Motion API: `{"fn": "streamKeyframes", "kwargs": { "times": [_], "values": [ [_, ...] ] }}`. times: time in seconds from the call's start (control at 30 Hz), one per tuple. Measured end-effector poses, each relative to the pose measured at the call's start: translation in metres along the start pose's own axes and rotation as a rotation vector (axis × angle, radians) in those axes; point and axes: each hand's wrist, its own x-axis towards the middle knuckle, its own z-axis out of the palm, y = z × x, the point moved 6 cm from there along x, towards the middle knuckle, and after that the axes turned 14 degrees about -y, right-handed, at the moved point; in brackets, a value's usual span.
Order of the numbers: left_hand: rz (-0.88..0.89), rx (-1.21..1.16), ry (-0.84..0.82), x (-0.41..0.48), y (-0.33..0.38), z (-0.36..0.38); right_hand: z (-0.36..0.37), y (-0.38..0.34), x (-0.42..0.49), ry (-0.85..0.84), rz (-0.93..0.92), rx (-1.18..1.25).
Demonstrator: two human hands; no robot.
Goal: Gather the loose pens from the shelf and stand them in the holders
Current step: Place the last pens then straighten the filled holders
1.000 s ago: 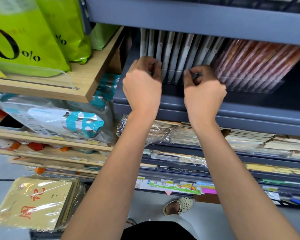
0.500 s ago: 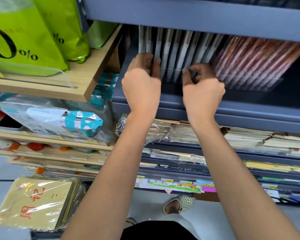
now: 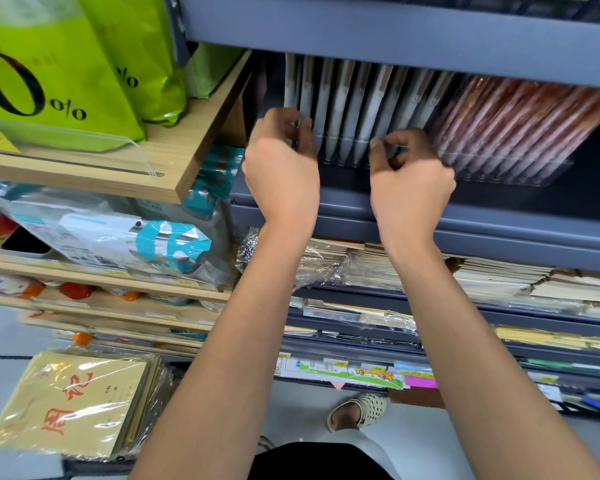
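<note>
A row of several grey-white pens [image 3: 340,109] stands in a clear plastic holder [image 3: 347,161] on the dark grey shelf [image 3: 499,233]. To its right, several red-brown pens [image 3: 520,123] fill a second clear holder [image 3: 513,174]. My left hand [image 3: 281,164] pinches the leftmost grey pens near their tips. At the row's right end, my right hand [image 3: 409,174] has its fingers curled round the pens there. The pen tips behind both hands are hidden.
A wooden shelf [image 3: 174,157] with green bags [image 3: 59,71] juts out at the left. Stacked wrapped notebooks [image 3: 499,275] fill the shelves below. A pack of yellow booklets [image 3: 70,403] lies at the lower left. A sandalled foot [image 3: 357,410] stands on the grey floor.
Both hands stay at the grey pen row. The left hand has crept a little upward along the leftmost pens; the right hand has barely moved.
</note>
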Motion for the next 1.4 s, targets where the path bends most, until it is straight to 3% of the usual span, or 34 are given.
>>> {"fn": "streamKeyframes", "kwargs": {
  "times": [0.63,0.87,1.1,1.3,1.4],
  "values": [
    [-0.001,-0.013,0.011,-0.003,0.001,-0.004,-0.001,0.0,-0.001,0.019,0.002,0.003],
    [0.063,-0.02,-0.062,-0.008,0.006,-0.01,-0.001,-0.002,-0.002,-0.05,-0.011,-0.004],
    [0.12,-0.136,-0.302,-0.04,0.018,0.002,-0.039,0.026,-0.007,-0.133,0.053,0.219],
    [0.131,-0.185,-0.543,-0.06,0.048,0.053,-0.117,0.09,-0.004,0.091,0.11,0.235],
    [0.121,-0.118,-0.587,-0.065,0.059,0.088,-0.139,0.118,0.006,0.184,0.121,0.192]
  ]
}}
